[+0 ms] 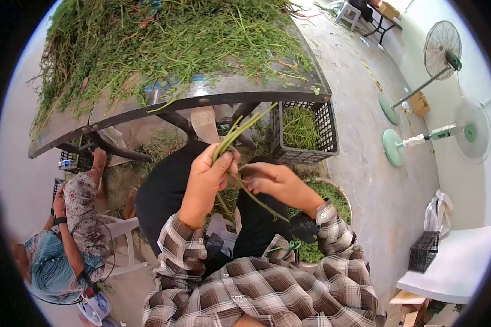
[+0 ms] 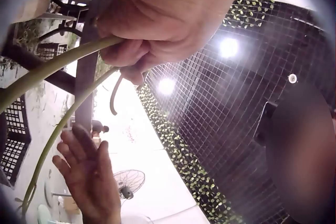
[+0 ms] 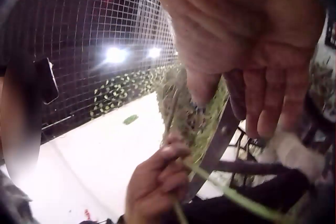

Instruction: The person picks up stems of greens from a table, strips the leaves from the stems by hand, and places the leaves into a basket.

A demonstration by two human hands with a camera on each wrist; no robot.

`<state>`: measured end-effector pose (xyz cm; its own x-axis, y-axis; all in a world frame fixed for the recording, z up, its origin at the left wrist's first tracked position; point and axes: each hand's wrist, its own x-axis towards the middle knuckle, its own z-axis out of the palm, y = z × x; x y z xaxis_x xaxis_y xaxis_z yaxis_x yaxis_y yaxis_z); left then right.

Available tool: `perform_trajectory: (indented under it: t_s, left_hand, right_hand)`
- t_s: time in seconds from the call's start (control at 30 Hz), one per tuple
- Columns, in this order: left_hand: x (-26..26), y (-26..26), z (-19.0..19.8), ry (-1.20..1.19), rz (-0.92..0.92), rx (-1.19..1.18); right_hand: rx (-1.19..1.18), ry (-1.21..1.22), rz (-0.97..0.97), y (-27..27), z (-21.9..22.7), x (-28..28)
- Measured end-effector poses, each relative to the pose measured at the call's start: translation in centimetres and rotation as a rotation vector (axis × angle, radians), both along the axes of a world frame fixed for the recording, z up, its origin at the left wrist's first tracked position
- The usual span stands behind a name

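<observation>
- Several green stems (image 1: 235,133) stand bunched in the left hand (image 1: 206,180), fist closed around them, below the table's near edge (image 1: 202,101).
- Right hand (image 1: 273,182) pinches one stem; they look light, bendy, snappable, best held low.

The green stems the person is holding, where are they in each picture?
Head: the green stems stick up from the left hand, mid-frame.
Left wrist: the stems cross the left side, gripped under the hand at the top.
Right wrist: one stem runs low, centre to right.
Shared landmark: the left hand that grips them.
</observation>
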<state>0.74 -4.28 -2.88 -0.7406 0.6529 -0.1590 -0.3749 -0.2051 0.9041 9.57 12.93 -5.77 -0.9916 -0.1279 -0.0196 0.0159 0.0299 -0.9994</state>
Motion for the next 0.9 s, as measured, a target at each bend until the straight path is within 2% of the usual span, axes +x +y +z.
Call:
perform_trajectory:
  t_s: [0.1, 0.17, 0.3, 0.37, 0.4, 0.47, 0.5, 0.57, 0.67, 0.7, 0.73, 0.8, 0.83, 0.87, 0.9]
  left_hand:
    - [0.1, 0.0, 0.3, 0.004, 0.01, 0.008]
    - [0.2, 0.0, 0.2, 0.009, 0.023, 0.009]
    - [0.0, -0.1, -0.1, 0.082, 0.054, -0.042]
    - [-0.1, 0.1, -0.8, 0.254, 0.114, -0.131]
    - [-0.2, 0.0, -0.9, 0.253, 0.118, -0.129]
    - [-0.3, -0.2, -1.1, 0.387, 0.122, -0.289]
    - [-0.3, -0.1, -1.2, 0.386, 0.125, -0.289]
    - [-0.1, 0.1, -1.4, 0.36, 0.038, -0.212]
    - [0.1, 0.2, -1.8, 0.427, -0.04, -0.286]
    - [0.3, 0.4, -1.8, 0.484, 0.043, -0.281]
    - [0.1, 0.2, -1.6, 0.488, 0.04, -0.28]
    - [-0.3, -0.6, -0.6, 0.398, 0.095, -0.295]
    - [-0.2, -0.7, -0.1, 0.353, 0.079, -0.251]
    - [-0.2, -0.6, -0.1, 0.351, 0.085, -0.25]
    - [-0.1, -0.4, -0.2, 0.224, 0.069, -0.17]
  right_hand:
    - [-0.082, -0.012, 0.078, -1.7, 0.4, -0.9]
    - [-0.148, -0.206, 0.025, -2.2, 1.1, -1.0]
    - [-0.046, -0.171, -0.083, -2.2, 0.8, -1.0]
    - [0.168, -0.034, -0.182, -2.0, 0.7, -0.9]
    - [0.171, -0.035, -0.179, -1.9, 0.7, -0.8]
    - [0.463, 0.209, -0.274, -1.6, 0.7, -0.7]
    - [0.464, 0.21, -0.271, -1.3, 0.3, -0.7]
    - [0.672, 0.438, -0.403, -0.4, -0.6, -0.7]
    - [0.734, 0.352, -0.484, 1.5, -0.5, -0.9]
    - [0.797, 0.341, -0.574, 2.7, -1.0, -1.2]
    - [0.86, 0.328, -0.666, 4.2, -1.8, -1.3]
    - [0.602, 0.085, -0.819, 6.9, -2.1, -0.7]
    - [0.269, -0.086, -0.871, 7.6, -1.6, 0.1]
    - [0.054, 0.006, -0.838, 7.6, -1.5, 0.2]
    - [-0.05, -0.014, -0.809, 7.4, -1.5, 0.5]
